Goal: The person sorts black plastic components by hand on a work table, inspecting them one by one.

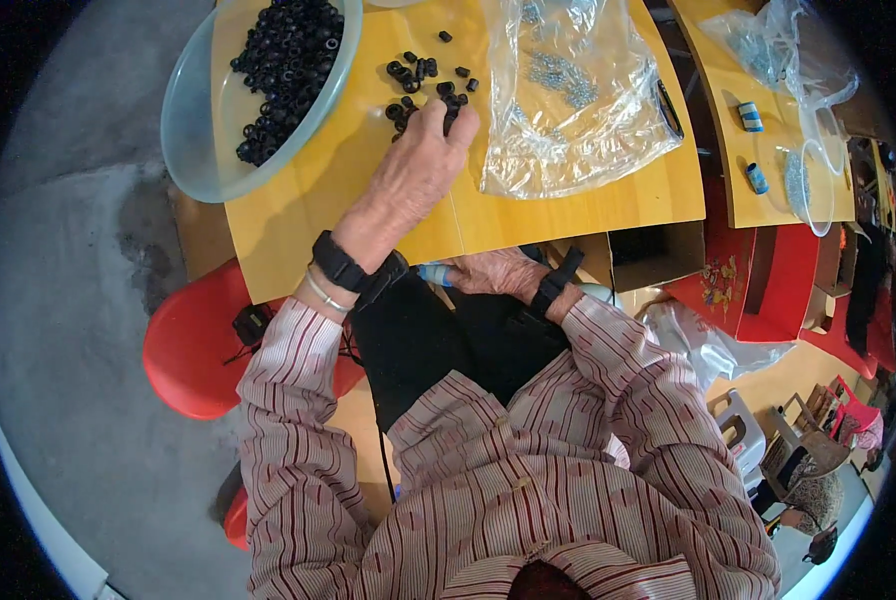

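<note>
My left hand [418,165] reaches onto the yellow table [298,210], fingertips pressed on a loose cluster of small black rings [423,75]. Whether a ring is pinched under the fingers is hidden. My right hand [493,272] rests low in my lap at the table's near edge, fingers closed around a small light-blue object [433,272] that pokes out to the left. Both wrists wear black straps. A pale translucent bowl [193,120] heaped with many more black rings sits at the table's left corner.
A clear plastic bag [568,90] of small metal parts lies right of my left hand. A second yellow table [768,150] at right holds another bag, clear cups and small blue items. A red stool [193,350] stands at left, cardboard boxes beneath the table.
</note>
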{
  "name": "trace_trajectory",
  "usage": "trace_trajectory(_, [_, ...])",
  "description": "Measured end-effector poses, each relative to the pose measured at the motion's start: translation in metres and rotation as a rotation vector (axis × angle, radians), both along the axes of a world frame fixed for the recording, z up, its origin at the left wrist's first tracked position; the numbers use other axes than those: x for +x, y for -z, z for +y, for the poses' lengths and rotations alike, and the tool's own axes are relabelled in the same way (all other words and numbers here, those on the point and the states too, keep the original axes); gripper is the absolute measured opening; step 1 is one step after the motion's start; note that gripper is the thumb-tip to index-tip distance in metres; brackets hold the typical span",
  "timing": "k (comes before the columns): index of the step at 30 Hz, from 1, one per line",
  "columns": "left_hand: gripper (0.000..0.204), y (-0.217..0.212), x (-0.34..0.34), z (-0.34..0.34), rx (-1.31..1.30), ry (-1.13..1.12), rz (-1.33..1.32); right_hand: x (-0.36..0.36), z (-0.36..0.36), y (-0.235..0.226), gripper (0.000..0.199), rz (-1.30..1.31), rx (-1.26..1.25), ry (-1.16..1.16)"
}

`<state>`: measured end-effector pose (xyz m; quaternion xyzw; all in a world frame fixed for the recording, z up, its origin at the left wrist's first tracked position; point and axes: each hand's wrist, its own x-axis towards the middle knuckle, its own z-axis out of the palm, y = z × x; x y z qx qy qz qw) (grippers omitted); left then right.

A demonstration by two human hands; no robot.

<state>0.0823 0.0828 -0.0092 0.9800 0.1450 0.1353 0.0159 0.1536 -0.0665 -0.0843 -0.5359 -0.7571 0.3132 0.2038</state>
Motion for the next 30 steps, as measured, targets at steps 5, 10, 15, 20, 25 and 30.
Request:
trace_trajectory(5, [0.025,-0.006,-0.001,0.000,0.009,-0.028,-0.047,0.001,0.001,-0.015,0.033,0.074,0.203,0.078])
trace_trajectory(10, [0.026,-0.014,-0.001,-0.003,-0.062,-0.072,-0.100,0.001,0.000,-0.012,0.034,0.113,0.159,0.086])
trace_trajectory(15, [0.028,-0.014,-0.003,-0.002,-0.020,-0.055,-0.148,-0.001,-0.001,-0.006,0.030,0.041,0.155,0.055])
trace_trajectory(20, [0.036,-0.015,-0.005,-0.004,-0.113,-0.094,-0.159,-0.001,0.000,-0.010,0.026,0.060,0.204,0.101])
trace_trajectory(25, [0.044,-0.015,-0.011,-0.004,-0.155,-0.092,-0.181,-0.001,-0.001,-0.006,0.024,0.069,0.178,0.086])
trace_trajectory(30, [0.047,-0.021,-0.020,-0.006,-0.181,-0.101,-0.236,-0.001,0.001,-0.009,0.022,0.066,0.195,0.092])
